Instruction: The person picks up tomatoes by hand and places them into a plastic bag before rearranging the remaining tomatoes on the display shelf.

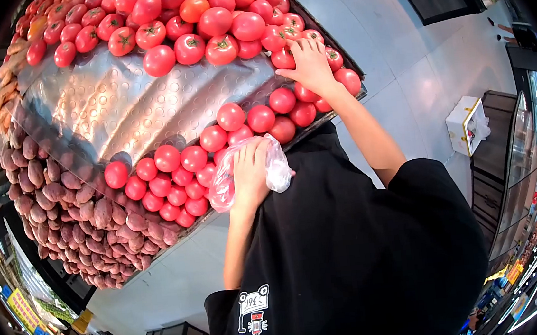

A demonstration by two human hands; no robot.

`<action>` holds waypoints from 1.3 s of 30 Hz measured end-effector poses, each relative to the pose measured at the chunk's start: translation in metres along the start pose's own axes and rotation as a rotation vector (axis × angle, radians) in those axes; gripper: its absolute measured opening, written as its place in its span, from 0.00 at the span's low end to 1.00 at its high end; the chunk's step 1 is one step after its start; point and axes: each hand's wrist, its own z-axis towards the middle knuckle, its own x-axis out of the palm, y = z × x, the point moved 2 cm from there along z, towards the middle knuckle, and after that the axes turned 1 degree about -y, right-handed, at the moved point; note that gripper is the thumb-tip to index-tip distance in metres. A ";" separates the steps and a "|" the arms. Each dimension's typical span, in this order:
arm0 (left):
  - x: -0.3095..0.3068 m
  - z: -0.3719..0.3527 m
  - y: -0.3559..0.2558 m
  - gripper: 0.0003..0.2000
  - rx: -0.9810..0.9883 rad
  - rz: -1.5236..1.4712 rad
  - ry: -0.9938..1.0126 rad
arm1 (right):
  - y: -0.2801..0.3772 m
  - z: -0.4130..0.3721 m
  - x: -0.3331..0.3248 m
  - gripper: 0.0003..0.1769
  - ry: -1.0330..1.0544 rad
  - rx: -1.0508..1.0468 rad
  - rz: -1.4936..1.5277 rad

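Note:
My left hand (251,172) is closed on a clear plastic bag (222,188), at the near edge of the tomato display. Part of the bag bunches up white beside the fingers, and red tomatoes (194,158) lie next to it. Farther out, my right hand (310,63) reaches over the right end of the display. Its thumb is spread from the fingers, and the fingertips rest on or just above tomatoes (282,58) there. The undersides of those fingers are hidden.
Tomatoes are heaped along the far side, behind a bare silver bubble-textured liner (146,102). Purple sweet potatoes (86,217) fill the left side, with longer tan roots (4,102) beyond. A white box (465,124) stands on the floor at right, near dark shelving (491,165).

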 end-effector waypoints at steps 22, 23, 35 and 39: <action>-0.059 0.040 0.034 0.35 -0.065 0.014 -0.262 | 0.046 0.098 -0.025 0.49 -0.119 -0.243 0.230; -0.063 0.055 0.036 0.33 -0.032 0.070 -0.271 | 0.042 0.100 -0.022 0.49 -0.089 -0.265 0.198; -0.032 0.113 0.059 0.24 -0.030 0.311 -0.177 | 0.031 0.089 -0.033 0.41 -0.127 -0.218 0.560; -0.023 0.092 0.074 0.23 -0.119 0.281 -0.202 | 0.031 0.071 -0.038 0.42 -0.123 -0.210 0.611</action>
